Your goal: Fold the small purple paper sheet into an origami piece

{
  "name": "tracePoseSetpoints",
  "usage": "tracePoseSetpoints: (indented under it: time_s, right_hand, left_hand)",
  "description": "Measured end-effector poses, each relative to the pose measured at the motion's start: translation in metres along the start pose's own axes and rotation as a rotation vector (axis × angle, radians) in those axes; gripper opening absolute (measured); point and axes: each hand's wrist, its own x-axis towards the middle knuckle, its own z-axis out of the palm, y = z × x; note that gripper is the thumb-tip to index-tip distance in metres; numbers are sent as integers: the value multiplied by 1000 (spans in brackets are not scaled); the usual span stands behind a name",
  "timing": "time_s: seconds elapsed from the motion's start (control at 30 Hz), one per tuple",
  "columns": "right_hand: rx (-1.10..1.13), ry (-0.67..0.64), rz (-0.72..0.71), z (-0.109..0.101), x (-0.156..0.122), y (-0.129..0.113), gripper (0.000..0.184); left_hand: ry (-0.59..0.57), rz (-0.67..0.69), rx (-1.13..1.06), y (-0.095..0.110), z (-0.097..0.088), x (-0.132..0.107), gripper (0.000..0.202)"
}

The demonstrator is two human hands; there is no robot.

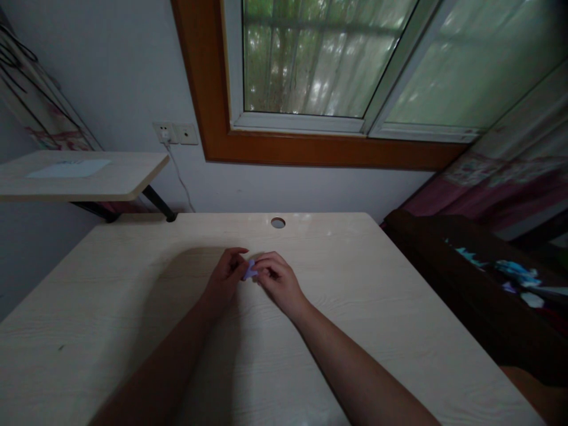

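Note:
My left hand [225, 278] and my right hand [277, 281] meet at the middle of a pale wooden desk [133, 307]. Between their fingertips sits a small purple piece, maybe folded paper [249, 270]. Both hands pinch it, the fingers curled in tight. The piece is mostly hidden by the fingers, so its shape is unclear. Both forearms stretch over the desk from the near edge.
A round cable hole [278, 222] lies near the desk's far edge. A raised side shelf [80, 174] with a sheet stands at the left. Wall sockets [175, 134] with a cord sit below the window [355, 65]. Dark furniture [465, 278] borders the right side.

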Motion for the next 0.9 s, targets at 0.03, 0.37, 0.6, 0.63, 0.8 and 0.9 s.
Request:
tracePoseSetpoints:
  time_s: [0.03, 0.37, 0.6, 0.63, 0.8, 0.9]
  right_hand:
    - [1, -1, 2, 0, 0, 1, 12]
    - [-29, 2, 28, 0, 0, 5, 7]
    - [-38, 59, 30, -2, 0, 5, 8]
    - [-38, 57, 30, -1, 0, 5, 8]
    - [-37, 45, 46, 0, 1, 4, 6]
    - [-14, 23, 76, 1, 2, 2, 7]
  left_hand:
    - [2, -1, -3, 1, 0, 0, 26]
    - [3, -15, -6, 3, 1, 0, 28]
    - [-22, -52, -95, 3, 1, -1, 35]
    - [-19, -52, -95, 3, 1, -1, 36]
    - [1, -44, -89, 1, 0, 0, 33]
    - [-4, -44, -81, 2, 0, 0, 32]
